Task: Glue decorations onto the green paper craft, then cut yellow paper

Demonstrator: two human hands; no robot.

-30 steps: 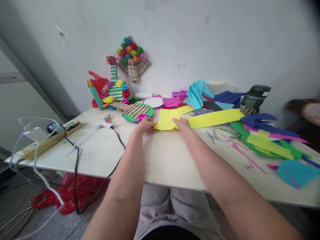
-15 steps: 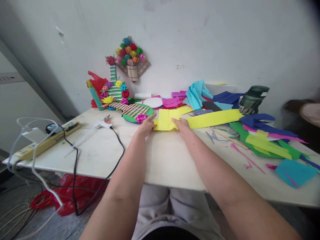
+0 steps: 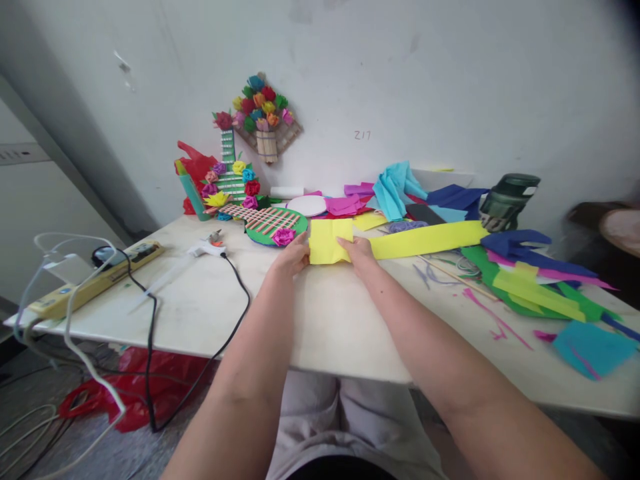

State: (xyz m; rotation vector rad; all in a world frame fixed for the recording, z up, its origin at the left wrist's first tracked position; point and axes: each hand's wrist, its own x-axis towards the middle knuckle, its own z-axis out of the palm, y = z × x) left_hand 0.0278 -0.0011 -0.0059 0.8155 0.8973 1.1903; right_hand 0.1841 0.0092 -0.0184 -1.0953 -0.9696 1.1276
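Observation:
A folded yellow paper [image 3: 327, 240] lies on the white table [image 3: 330, 313], and both hands grip it. My left hand [image 3: 293, 257] pinches its left edge. My right hand [image 3: 356, 253] pinches its right edge, fingers closed on the fold. A long yellow paper strip [image 3: 425, 239] runs off to the right from the folded part. Just left of my left hand sits a green round woven craft piece [image 3: 273, 223] with a pink paper flower.
Paper flower crafts [image 3: 263, 107] stand at the wall. A glue gun [image 3: 203, 249] with a black cord and a yellow power strip [image 3: 95, 280] lie left. Coloured paper scraps [image 3: 530, 277] cover the right side; a dark green tape dispenser [image 3: 507, 197] stands behind them.
The yellow paper's folded end has become narrower and squarer. My right hand has moved slightly left toward my left hand, both still on the paper.

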